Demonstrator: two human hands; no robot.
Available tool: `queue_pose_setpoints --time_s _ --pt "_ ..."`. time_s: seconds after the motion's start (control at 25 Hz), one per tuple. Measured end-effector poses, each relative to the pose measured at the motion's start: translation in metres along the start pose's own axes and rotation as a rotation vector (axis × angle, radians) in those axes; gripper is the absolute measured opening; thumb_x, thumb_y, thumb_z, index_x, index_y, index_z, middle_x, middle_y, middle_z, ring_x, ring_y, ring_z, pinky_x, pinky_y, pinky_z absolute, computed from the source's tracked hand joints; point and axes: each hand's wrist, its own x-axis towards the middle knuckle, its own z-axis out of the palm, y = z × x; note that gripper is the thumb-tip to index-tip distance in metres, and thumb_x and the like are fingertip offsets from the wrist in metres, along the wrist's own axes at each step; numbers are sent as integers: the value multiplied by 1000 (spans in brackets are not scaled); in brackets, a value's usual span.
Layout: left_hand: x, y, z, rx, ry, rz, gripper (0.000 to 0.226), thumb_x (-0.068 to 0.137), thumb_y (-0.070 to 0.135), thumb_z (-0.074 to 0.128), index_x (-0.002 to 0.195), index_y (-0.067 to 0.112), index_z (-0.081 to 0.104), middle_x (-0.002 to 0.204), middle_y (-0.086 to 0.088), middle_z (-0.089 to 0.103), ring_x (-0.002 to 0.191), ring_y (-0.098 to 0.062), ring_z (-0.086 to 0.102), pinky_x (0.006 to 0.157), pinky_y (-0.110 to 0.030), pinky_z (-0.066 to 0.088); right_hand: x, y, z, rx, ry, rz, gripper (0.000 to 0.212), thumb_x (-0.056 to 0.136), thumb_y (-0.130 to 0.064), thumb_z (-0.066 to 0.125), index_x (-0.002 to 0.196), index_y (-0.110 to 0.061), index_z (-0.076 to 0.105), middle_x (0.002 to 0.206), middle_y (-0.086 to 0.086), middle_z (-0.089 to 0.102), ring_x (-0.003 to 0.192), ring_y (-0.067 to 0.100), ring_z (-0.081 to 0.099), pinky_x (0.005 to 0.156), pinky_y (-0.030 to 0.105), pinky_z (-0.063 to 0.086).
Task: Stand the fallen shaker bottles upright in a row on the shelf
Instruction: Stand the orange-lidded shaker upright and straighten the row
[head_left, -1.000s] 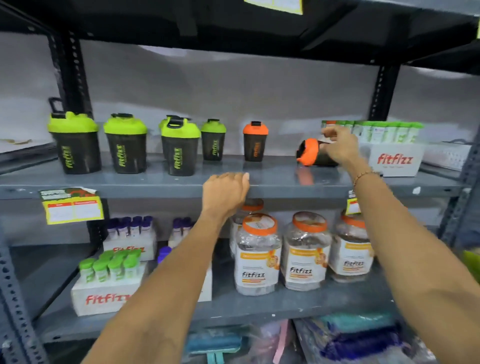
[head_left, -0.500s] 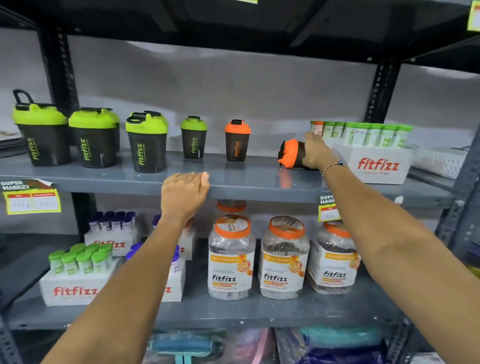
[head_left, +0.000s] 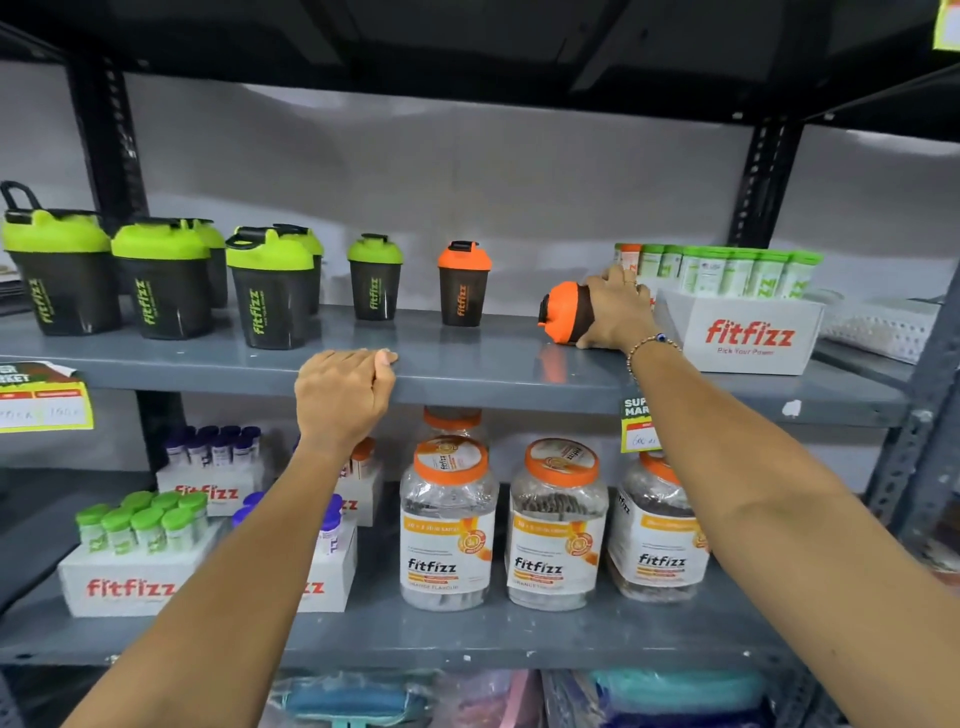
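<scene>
Head view takes in a grey metal shelf (head_left: 467, 371) running the full width, with a lower shelf (head_left: 415, 636) beneath it carrying three clear jars (head_left: 553, 525) with orange lids and white boxes of small tubes. At the right end of the upper shelf sits a white fitfizz box (head_left: 748, 332) filled with green-capped tubes. Toward the left stand the large green-lidded shakers (head_left: 161, 280), upright, then a smaller green-lidded shaker (head_left: 375, 278) and an upright orange-lidded shaker (head_left: 463, 284), spaced apart. Just beside the white box lies the fallen shaker bottle (head_left: 563, 312) on its side, orange lid pointing left. The right hand (head_left: 615, 312) is wrapped over its dark body, fingers closed around it. The left hand (head_left: 343, 395) is curled into a loose fist, holding nothing, resting on the shelf's front edge.
</scene>
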Motion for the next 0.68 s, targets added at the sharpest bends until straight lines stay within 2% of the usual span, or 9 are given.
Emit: queue_pose_setpoints --time_s 0.2,0.32,0.4,0.48,0.56,0.68 --pt "0 3 -3 21 -34 -7 37 93 20 45 79 11 78 71 -4 75 64 -21 70 64 -32 51 -12 -39 -6 258 2 -72 88 59 -34 86 133 -13 44 132 13 52 123 33 46 99 43 43" --pt "2 0 -7 17 -122 -2 40 93 21 42 78 11 78 71 -5 75 65 -22 70 63 -33 51 -22 -81 -10 552 127 -21 79 55 -46 83 120 -14 52 120 9 62 111 30 56 88 39 48" --pt "6 -5 -13 -10 -227 44 44 95 25 36 82 10 76 75 -6 75 67 -24 70 64 -34 52 -26 -114 -13 795 132 58 80 55 -50 84 118 -12 52 121 8 62 112 28 57 83 36 47" --pt "10 -13 -18 -46 -295 145 43 95 26 35 90 9 74 83 -6 76 72 -25 71 65 -35 55 -24 -146 -14 949 104 98 84 57 -49 84 123 -11 49 126 8 60 118 28 54 88 36 48" --pt "15 -25 -23 -84 -367 234 37 97 26 39 99 10 72 94 -6 76 80 -25 71 67 -36 55 -23 -175 -12 1026 82 119 91 58 -48 84 130 -11 44 130 10 57 122 29 52 98 41 48" --pt "20 -37 -27 -133 -424 268 26 97 23 48 106 12 70 101 -5 75 85 -25 71 66 -35 54 -26 -200 -6 1062 76 184 98 58 -50 84 134 -12 36 131 11 55 122 32 52 98 42 47"
